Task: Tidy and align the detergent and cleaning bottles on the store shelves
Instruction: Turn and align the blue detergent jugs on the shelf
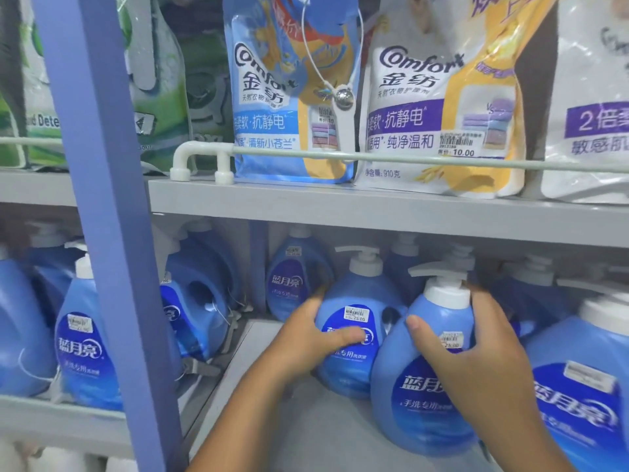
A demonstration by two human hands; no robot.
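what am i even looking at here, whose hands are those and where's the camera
There is one picture, taken by a wide-angle camera worn on a person's head, looking forward and down at store shelves. No machine is involved; the hands belong to the wearer. The left hand grips a blue pump bottle set further back on the lower shelf. The right hand grips a second pump bottle nearer the front, its fingers curled round the shoulder. More blue bottles stand around them. On the shelf above stand Comfort pouches behind a rail.

The blue soft refill pouch (292, 97) and yellow-and-white refill pouch (439, 107) read "Comfort 金纺"; the yellow one's sticker reads "10.00". Blue plastic pump bottles (422, 386) read "蓝月亮".
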